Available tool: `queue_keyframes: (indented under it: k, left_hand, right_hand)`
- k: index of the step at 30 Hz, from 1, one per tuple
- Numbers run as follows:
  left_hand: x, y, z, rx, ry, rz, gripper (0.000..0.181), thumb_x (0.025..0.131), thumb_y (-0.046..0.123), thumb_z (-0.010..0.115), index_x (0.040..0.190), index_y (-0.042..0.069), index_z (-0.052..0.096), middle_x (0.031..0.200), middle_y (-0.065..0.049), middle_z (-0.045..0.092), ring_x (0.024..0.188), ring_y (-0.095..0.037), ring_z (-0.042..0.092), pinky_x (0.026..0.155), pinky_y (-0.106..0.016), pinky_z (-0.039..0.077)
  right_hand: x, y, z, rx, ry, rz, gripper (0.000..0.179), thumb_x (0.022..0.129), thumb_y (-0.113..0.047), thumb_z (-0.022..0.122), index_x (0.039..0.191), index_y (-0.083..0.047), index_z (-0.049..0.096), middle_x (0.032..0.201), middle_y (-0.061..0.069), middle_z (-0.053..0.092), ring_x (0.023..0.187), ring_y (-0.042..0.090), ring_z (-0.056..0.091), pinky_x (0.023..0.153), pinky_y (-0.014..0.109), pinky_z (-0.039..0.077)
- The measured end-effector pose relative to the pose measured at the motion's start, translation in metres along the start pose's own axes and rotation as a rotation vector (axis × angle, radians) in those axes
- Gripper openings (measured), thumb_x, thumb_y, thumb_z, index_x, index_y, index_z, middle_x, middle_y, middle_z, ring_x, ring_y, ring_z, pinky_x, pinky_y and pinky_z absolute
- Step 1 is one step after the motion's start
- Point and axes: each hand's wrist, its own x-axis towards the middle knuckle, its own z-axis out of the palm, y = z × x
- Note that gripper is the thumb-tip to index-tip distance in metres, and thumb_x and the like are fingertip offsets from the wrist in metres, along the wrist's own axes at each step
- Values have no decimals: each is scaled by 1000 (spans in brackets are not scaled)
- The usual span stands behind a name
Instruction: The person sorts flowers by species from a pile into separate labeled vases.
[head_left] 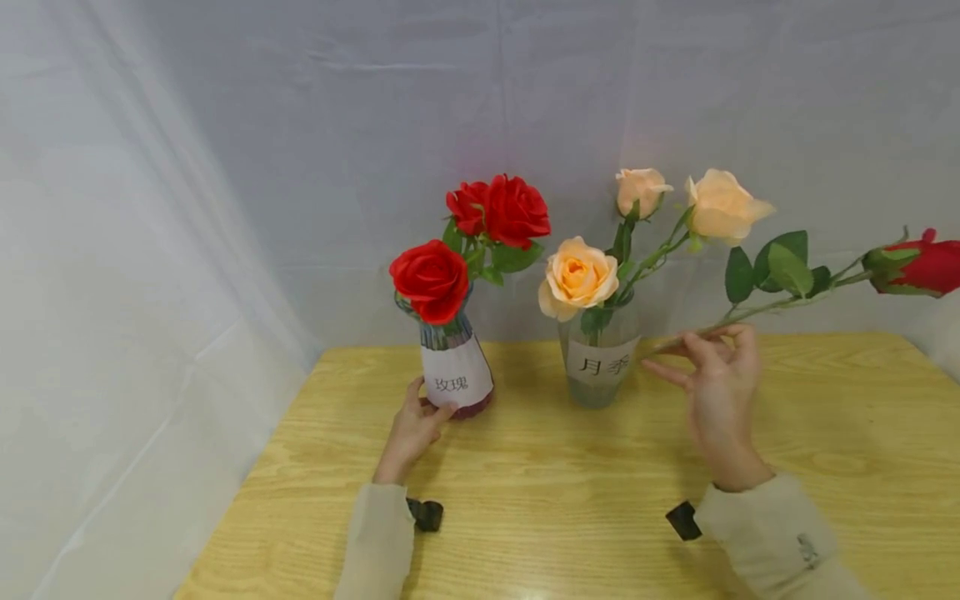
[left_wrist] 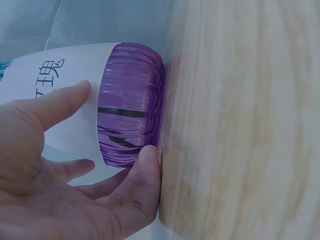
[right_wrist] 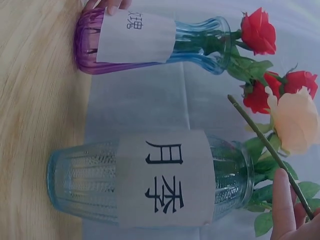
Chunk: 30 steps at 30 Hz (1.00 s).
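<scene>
A red rose [head_left: 924,267] on a long green stem lies nearly level in the air at the right. My right hand [head_left: 722,400] pinches it near the lower end of its stem, beside the clear vase [head_left: 592,395]. In the right wrist view, the cut stem end [right_wrist: 231,98] points toward the vase with red roses. My left hand [head_left: 411,427] holds the base of that purple-and-blue glass vase [left_wrist: 129,90], thumb across its white label [head_left: 453,375]. Several red roses [head_left: 431,282] stand in it.
Peach roses [head_left: 581,275] lean out of the clear vase, which bears its own white paper label [right_wrist: 165,177]. Both vases stand near the back edge of the wooden table [head_left: 525,500]. Behind them hangs a pale cloth [head_left: 337,167].
</scene>
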Motion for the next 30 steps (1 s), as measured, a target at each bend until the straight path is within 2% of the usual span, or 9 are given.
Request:
queue_keyframes:
  k: [10, 23, 30]
  left_hand:
    - [0, 0, 0, 1, -4, 2, 75, 99, 14, 64, 156, -6, 20, 134, -36, 52, 105, -34, 61, 74, -32, 53]
    - [-1, 1, 0, 9, 1, -1, 75, 99, 16, 65, 156, -5, 21, 133, -35, 53, 102, -32, 61, 73, -32, 52]
    - [-1, 1, 0, 11, -1, -4, 75, 100, 16, 64, 156, -5, 20, 134, -35, 52, 104, -33, 60, 74, -32, 53]
  right_hand:
    - [-8, 11, 12, -11, 1, -71, 15, 97, 16, 50, 98, 2, 54, 87, 15, 58, 74, 25, 67, 65, 41, 60]
    - [-19, 29, 33, 87, -141, -262, 9, 95, 17, 52, 100, 9, 52, 90, 16, 59, 78, 28, 69, 70, 43, 60]
    - [-22, 39, 50, 31, -202, -361, 11, 93, 17, 52, 101, 10, 53, 91, 14, 62, 81, 24, 71, 72, 41, 60]
